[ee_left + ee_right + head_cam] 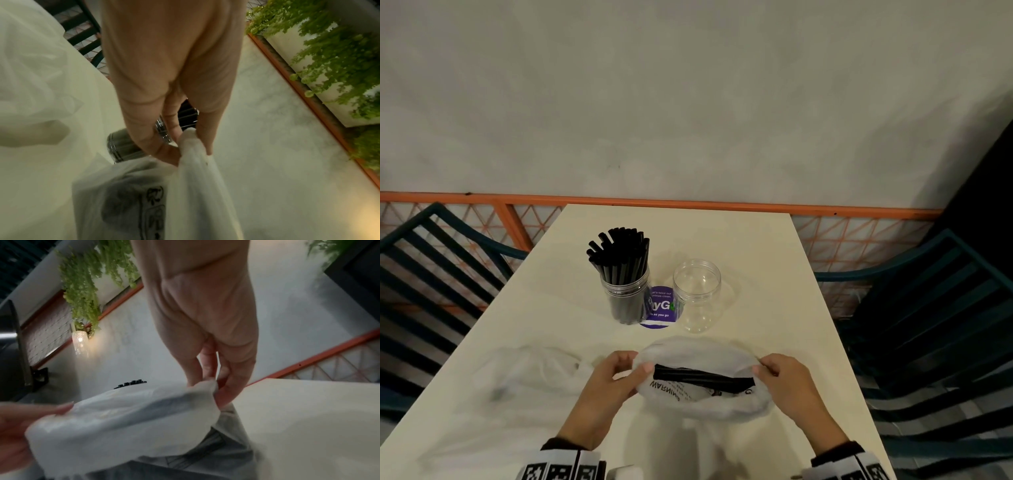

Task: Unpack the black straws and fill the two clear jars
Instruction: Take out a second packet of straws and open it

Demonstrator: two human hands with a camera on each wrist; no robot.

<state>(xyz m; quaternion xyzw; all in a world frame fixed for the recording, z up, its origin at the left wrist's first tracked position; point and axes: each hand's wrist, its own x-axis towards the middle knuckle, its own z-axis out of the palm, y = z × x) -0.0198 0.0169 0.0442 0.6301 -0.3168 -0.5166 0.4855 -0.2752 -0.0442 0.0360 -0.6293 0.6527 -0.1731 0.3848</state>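
A white plastic bag (705, 397) printed with "WARNING" is stretched wide at the near edge of the table. Black straws (703, 376) lie across its mouth. My left hand (619, 373) pinches the bag's left rim (190, 146), and my right hand (774, 371) pinches the right rim (211, 386). Farther back stand two clear jars: the left jar (625, 298) is packed with upright black straws (619, 250), the right jar (697, 294) holds nothing. The full jar also shows behind my left fingers (123, 146).
A purple round sticker (659, 308) lies on the cream table (756, 246) between the jars. A second crumpled clear bag (534, 370) lies left of my hands. Dark slatted chairs (928, 325) flank the table, with a wall and an orange rail (688, 200) behind.
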